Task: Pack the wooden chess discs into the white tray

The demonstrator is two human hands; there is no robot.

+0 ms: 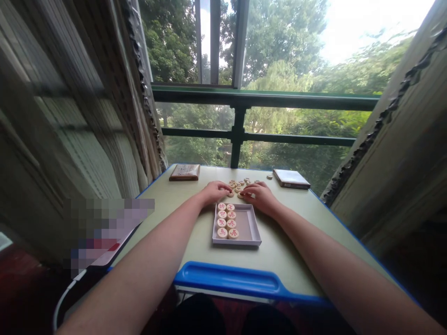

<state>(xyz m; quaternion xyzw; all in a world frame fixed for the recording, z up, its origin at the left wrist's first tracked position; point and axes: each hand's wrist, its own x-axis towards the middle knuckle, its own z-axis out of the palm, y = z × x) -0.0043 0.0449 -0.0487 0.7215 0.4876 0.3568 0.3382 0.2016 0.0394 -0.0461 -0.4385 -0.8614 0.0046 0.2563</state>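
A shallow white box (259,232) lies on the table in front of me. Two columns of round wooden Chinese chess pieces with red characters, such as this piece (233,233), fill its left side. Behind the box is a loose pile of similar pieces (238,189). My left hand (213,192) is at the near left of the pile, its curled fingertips closed on a chess piece (231,194). Opposite it, my right hand (261,194) has its fingertips on another chess piece (240,195). Its palm hides part of the pile.
A brown flat box (184,172) sits at the back left of the table (167,209). A white-topped flat box (291,178) is at the back right, with a lone piece (269,177) beside it. A blue tray edge (230,279) runs along the front. Curtains flank the window.
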